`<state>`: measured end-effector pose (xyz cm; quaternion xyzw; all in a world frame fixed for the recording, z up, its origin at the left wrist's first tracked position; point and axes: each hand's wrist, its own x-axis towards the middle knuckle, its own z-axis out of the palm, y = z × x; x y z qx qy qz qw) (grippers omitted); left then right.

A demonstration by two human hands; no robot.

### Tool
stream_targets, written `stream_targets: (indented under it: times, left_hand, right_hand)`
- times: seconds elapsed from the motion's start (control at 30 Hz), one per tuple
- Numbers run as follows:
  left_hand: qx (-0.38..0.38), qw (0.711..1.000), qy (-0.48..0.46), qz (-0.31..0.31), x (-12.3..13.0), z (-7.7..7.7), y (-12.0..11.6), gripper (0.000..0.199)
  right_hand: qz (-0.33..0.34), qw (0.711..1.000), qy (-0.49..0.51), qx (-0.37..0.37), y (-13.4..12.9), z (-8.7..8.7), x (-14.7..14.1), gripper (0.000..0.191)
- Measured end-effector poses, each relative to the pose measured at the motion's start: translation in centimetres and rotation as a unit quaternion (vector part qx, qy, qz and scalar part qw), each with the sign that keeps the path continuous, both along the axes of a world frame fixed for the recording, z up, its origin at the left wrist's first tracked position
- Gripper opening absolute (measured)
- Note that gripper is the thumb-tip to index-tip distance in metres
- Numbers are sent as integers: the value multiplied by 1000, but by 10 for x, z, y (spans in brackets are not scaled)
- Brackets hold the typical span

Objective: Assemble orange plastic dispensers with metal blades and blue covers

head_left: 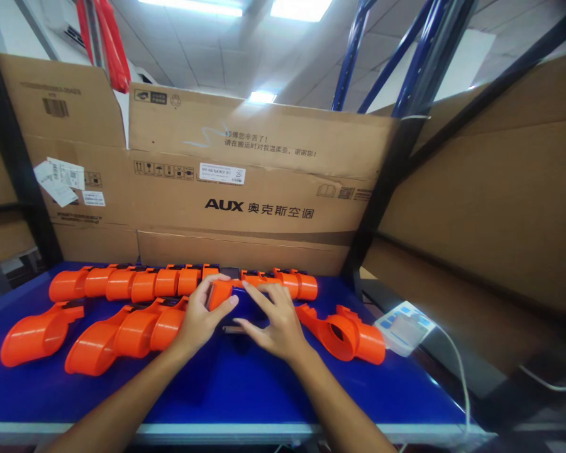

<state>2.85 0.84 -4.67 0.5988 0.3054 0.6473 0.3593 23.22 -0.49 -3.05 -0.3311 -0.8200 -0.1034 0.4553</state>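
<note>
My left hand grips an orange plastic part between thumb and fingers, above the middle of the table. Just right of it, my right hand has its thumb and fingers spread apart. Its index fingertip is close to the part's upper edge; whether they touch I cannot tell. A thin metallic strip shows below the hands. Behind them runs a row of orange ring-shaped parts with black pieces on top. Nearer on the left lie several larger orange parts, partly hidden by my left hand.
More orange parts lie on the right of the blue table. Beside them sits a white device with a screen, its cable trailing over the right edge. A cardboard wall and dark posts enclose the back.
</note>
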Motion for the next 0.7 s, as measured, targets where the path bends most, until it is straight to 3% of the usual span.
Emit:
stream_targets:
  times: [0.13, 0.23, 0.33, 0.43, 0.57, 0.7]
  left_hand:
    - [-25, 993, -94, -74, 1, -4, 3, 51]
    - [-35, 982, -138, -121, 2, -7, 4, 57]
    - [-67, 974, -124, -175, 4, -9, 3, 54]
    - [-86, 976, -119, -158, 6, -11, 2, 48]
    - [-79, 986, -114, -90, 7, -10, 4, 45]
    - [-102, 981, -167, -18, 8, -8, 9, 41]
  right_hand:
    - [61, 986, 99, -121, -1, 6, 0, 69]
    - [126, 944, 176, -248, 2, 8, -1, 50]
    - [150, 897, 217, -355, 2, 6, -3, 60]
    - [141, 872, 231, -407, 1, 3, -5, 61]
    - [129, 879, 219, -404, -1, 2, -5, 61]
    - [149, 945, 153, -249, -2, 8, 4, 63]
